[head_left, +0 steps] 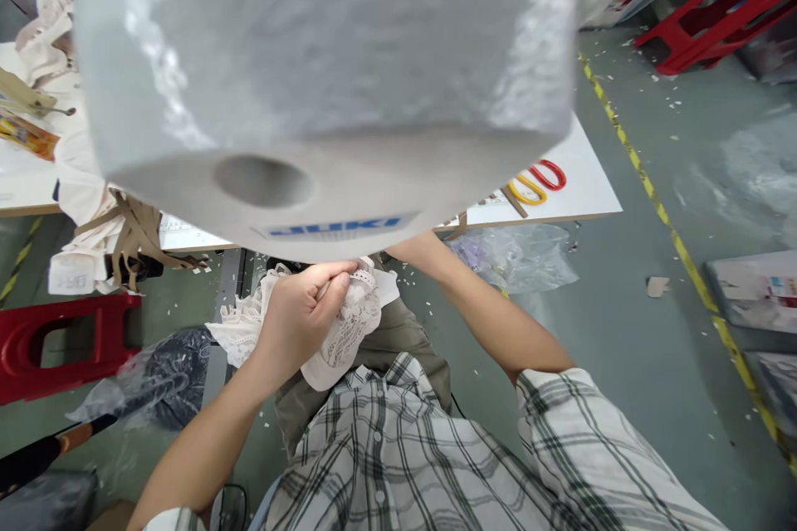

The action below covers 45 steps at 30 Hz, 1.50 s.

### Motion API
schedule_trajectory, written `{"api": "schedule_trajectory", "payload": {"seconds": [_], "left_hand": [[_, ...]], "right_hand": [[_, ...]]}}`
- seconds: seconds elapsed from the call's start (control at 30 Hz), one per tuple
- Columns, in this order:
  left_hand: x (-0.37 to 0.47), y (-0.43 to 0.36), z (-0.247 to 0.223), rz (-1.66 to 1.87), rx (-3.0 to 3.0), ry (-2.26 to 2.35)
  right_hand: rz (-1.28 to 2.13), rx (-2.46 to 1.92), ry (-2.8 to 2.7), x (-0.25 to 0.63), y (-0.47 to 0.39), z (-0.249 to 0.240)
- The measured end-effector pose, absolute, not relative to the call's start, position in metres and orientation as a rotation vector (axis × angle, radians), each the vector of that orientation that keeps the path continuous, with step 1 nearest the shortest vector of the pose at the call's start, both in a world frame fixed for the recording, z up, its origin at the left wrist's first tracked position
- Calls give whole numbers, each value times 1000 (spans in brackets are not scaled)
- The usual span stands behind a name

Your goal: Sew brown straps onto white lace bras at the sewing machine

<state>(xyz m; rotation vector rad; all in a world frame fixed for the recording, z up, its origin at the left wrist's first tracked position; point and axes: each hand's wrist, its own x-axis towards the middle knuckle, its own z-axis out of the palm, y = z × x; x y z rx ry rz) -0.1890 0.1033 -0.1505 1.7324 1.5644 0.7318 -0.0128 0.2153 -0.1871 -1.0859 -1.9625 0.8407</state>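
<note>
A white lace piece [352, 323] hangs over the lap, with my left hand [306, 311] closed on its upper edge, thumb and fingers pinched together. More pale ruffled lace [240, 328] lies just left of that hand. The large pale head of a JUKI sewing machine [336, 174] fills the upper middle of the view. Only the back of my right hand [414, 249] shows below the machine's right side; its fingers are hidden behind the machine, so what it touches cannot be seen.
Red and yellow scissors handles [529, 189] rest on the white table [591, 182] at right. Tan straps [134, 236] and pale fabric [80, 174] hang at left. Red stools [66, 340] stand lower left and upper right. A clear plastic bag [529, 257] is below the table's edge.
</note>
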Motion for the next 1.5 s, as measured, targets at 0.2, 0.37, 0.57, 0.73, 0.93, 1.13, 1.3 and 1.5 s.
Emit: {"api": "schedule_trajectory", "payload": {"seconds": [0.2,0.37,0.57,0.73,0.93,1.13,1.3,1.5], "left_hand": [[-191,98,-152,738,1846,1611],[-194,93,-156,805,1872,1631],[-194,90,-160,873,1877,1711],[-193,90,-165,914,1840,1739],[-196,89,-167,972,1820,1787],[-200,89,-171,1047,1872,1787],[-200,90,-174,1103,1856,1818],[-204,90,-179,1138,1843,1807]], "right_hand": [[860,-1036,-1915,-12,215,-195],[871,-1017,-1891,-13,214,-196],[834,-1027,-1904,-15,214,-197],[833,-1049,-1902,-16,212,-194],[802,-1048,-1896,-18,213,-196],[783,-1048,-1885,-19,212,-201],[771,-1045,-1864,-20,212,-200],[751,-1061,-1853,-25,213,-200]]}}
